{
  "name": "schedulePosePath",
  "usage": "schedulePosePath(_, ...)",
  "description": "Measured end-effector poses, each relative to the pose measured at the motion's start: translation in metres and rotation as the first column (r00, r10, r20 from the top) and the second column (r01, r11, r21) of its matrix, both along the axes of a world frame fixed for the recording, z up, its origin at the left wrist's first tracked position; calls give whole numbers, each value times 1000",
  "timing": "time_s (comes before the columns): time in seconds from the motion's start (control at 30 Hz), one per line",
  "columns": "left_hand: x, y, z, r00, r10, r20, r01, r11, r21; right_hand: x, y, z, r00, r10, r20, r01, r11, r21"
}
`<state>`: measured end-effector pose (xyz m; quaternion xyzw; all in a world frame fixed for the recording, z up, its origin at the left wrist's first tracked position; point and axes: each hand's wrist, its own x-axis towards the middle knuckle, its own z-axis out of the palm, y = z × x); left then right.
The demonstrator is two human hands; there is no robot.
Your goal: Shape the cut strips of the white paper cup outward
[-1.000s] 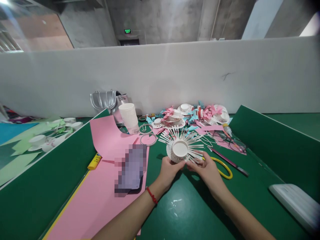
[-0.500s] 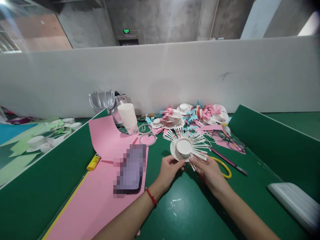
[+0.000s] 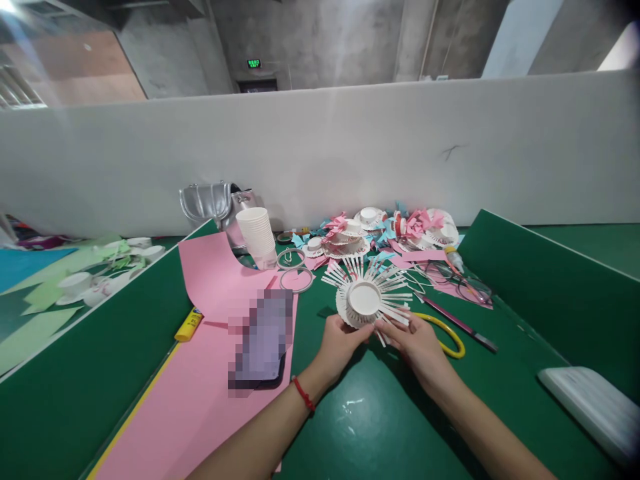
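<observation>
A white paper cup [image 3: 365, 298], its sides cut into strips that fan outward, is held above the green table with its round base facing me. My left hand [image 3: 341, 345] pinches its lower left edge, where a scalloped rim shows. On the lower right, my right hand [image 3: 416, 339] grips the strips between thumb and fingers. Some fingertips are hidden behind the cup. Just beyond my right hand lies a yellow ring [image 3: 451, 337], perhaps a scissors handle or tape roll; I cannot tell which.
Pink paper [image 3: 165, 407] covers the left, with a phone [image 3: 263, 340] and a yellow glue tube [image 3: 189, 325] on it. Stacked paper cups [image 3: 256, 233] stand behind. Finished-looking paper flowers [image 3: 350, 237] pile at the back. A craft knife [image 3: 457, 323], glasses [image 3: 473, 288] and green dividers [image 3: 550, 280] are right.
Both hands have shifted the cut cup slightly left and down, turning it a little. My grip stays on its lower edge.
</observation>
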<state>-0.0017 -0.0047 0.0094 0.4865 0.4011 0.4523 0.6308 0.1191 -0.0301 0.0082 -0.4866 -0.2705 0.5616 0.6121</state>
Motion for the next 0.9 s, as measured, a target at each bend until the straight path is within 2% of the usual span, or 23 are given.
schedulePosePath(0.4, 1, 1, 1, 997, 52, 51, -51, 999, -8, 1, 2, 7, 996, 30, 80, -34, 998, 52)
schedulePosePath(0.6, 3, 2, -1, 992, 126, 17, -126, 992, 26, 5, 1, 6, 992, -56, 110, 44, 993, 112)
schedulePosePath(0.77, 1, 4, -3, 992, 124, -14, -124, 992, 24, 3, -3, 3, 956, -75, 284, 7, 973, 233)
schedulePosePath(0.83, 0, 5, -4, 994, 109, 17, -109, 994, -4, 1, -3, 2, 922, -92, 376, -5, 968, 250)
schedulePosePath(0.9, 0, 5, -4, 994, 98, 44, -97, 995, -25, 0, -3, -1, 912, -104, 396, 2, 969, 249)
